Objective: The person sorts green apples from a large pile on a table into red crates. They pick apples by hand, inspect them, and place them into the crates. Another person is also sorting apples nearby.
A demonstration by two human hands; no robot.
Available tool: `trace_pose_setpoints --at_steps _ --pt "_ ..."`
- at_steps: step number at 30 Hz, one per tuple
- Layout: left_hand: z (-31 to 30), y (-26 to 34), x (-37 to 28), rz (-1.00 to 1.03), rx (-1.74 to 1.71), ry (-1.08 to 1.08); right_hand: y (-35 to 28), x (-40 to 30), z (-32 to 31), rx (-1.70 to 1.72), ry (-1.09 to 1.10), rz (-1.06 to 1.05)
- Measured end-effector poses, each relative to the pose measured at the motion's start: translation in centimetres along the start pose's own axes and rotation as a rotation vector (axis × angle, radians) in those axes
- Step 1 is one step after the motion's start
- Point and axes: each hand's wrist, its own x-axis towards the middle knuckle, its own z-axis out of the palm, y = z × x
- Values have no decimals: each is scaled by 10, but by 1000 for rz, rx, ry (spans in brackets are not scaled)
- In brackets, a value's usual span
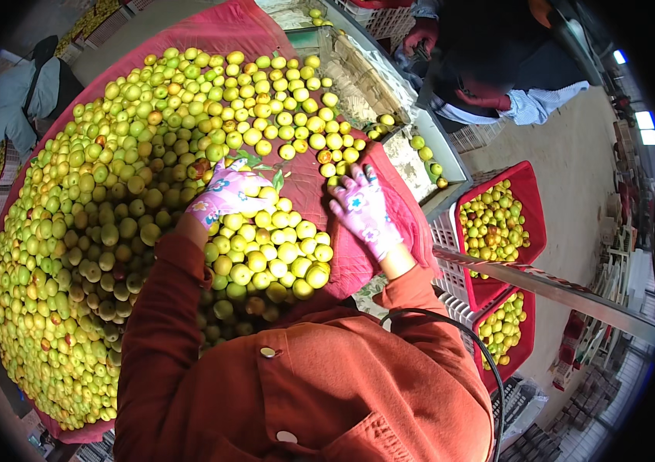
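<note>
A large heap of yellow-green jujubes (131, 110), some with reddish-brown patches, spreads over a red quilted cloth (309, 199). My left hand (226, 195), in a pink flowered glove, rests over the heap with thumb and fingers apart. Below it lies a closer cluster of jujubes (272, 251), partly shaded by my body. My right hand (366, 213), gloved alike, is over the cloth's right side, fingers spread. Its fingertips are by a few jujubes (334, 168) at the edge of the spread. Green leaves (278, 180) lie between my hands. The undersides of both hands are hidden.
A metal-edged sorting trough (443, 144) holding a few fruits runs along the right. Red-lined crates (495, 228) of jujubes stand beyond a metal bar (564, 294). Another person (489, 63) works at upper right. A black cable (486, 352) passes my right arm.
</note>
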Motion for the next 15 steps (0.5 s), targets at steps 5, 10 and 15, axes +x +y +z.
trace_pose_setpoints --at_steps 5,10,15 --pt "17 -19 0 40 9 76 -14 2 -8 -54 -122 -6" --pt "15 -13 0 26 27 62 1 4 8 115 45 16" --pt "14 -15 0 44 19 79 4 29 6 17 -262 16"
